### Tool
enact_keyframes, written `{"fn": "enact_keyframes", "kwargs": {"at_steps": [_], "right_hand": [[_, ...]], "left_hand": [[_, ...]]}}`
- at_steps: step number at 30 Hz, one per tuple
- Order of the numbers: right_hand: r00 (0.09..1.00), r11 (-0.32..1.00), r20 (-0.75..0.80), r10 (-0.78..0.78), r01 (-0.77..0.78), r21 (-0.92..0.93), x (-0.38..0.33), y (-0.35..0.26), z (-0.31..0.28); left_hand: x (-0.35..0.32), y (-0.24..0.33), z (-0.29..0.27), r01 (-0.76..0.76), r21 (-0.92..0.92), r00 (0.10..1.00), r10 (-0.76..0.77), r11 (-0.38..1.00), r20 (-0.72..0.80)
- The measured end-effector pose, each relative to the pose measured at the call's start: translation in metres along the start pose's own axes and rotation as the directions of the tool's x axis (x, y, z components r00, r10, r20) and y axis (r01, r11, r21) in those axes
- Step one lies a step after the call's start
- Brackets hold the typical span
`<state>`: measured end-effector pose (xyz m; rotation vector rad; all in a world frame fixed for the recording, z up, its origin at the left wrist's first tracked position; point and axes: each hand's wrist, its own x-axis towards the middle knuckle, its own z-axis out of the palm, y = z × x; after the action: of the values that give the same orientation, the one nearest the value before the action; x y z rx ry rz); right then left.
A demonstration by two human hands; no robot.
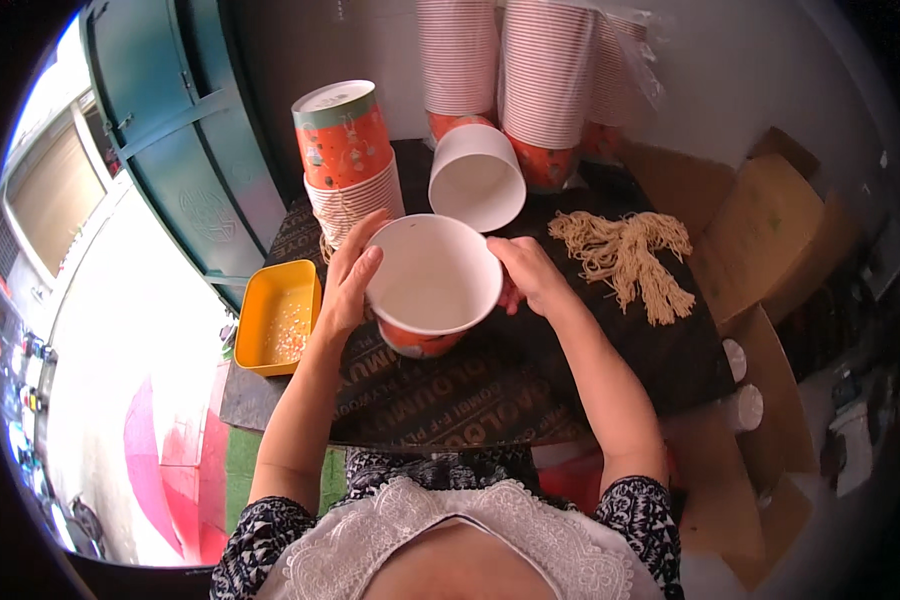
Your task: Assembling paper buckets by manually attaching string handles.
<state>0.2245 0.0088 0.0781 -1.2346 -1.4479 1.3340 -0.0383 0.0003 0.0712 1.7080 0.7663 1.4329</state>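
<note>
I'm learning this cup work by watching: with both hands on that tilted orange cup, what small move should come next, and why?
Probably set the orange paper cup upright on the dark board. The left hand and right hand grip its sides, it is tilted with its white inside showing empty, and the string bundle and yellow tray lie untouched beside it.

Setting: a small makeshift packing spot, likely a street-side stall or home workshop. Evidence: tall stacks of orange paper cups (350,160) and further sleeved stacks (545,70) against a plain wall; a dark board (450,400) serving as worktop; a bundle of pale string (625,255) lying on it; a yellow tray (275,318) at its left edge. Flattened cardboard (760,240) to the right. A green metal door (175,130) opens onto bright pavement.
</note>
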Motion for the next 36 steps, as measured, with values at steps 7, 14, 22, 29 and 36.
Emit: {"fn": "enact_keyframes", "kwargs": {"at_steps": [7, 14, 22, 29, 36], "right_hand": [[0.992, 0.983, 0.129, -0.001, -0.023, 0.185, -0.022, 0.007, 0.005], [0.986, 0.997, -0.164, 0.008, -0.019, -0.069, -0.041, 0.057, -0.064], [0.783, 0.823, -0.584, -0.213, -0.178, -0.539, -0.068, 0.088, -0.142], [0.768, 0.721, -0.508, -0.391, -0.088, -0.688, -0.089, 0.103, -0.18], [0.828, 0.567, -0.352, -0.437, -0.05, -0.822, -0.06, 0.117, -0.173]], "left_hand": [[-0.027, -0.012, -0.015, 0.101, 0.043, 0.972, -0.09, 0.994, -0.216], [-0.06, 0.018, -0.013, 0.081, 0.078, 0.911, -0.042, 0.994, -0.409], [-0.131, 0.021, 0.002, 0.185, 0.166, 0.915, -0.108, 0.969, -0.389], [-0.156, 0.005, 0.018, 0.331, 0.075, 0.889, -0.284, 0.941, -0.36], [-0.159, -0.003, 0.027, 0.375, 0.069, 0.879, -0.331, 0.924, -0.342]]}}
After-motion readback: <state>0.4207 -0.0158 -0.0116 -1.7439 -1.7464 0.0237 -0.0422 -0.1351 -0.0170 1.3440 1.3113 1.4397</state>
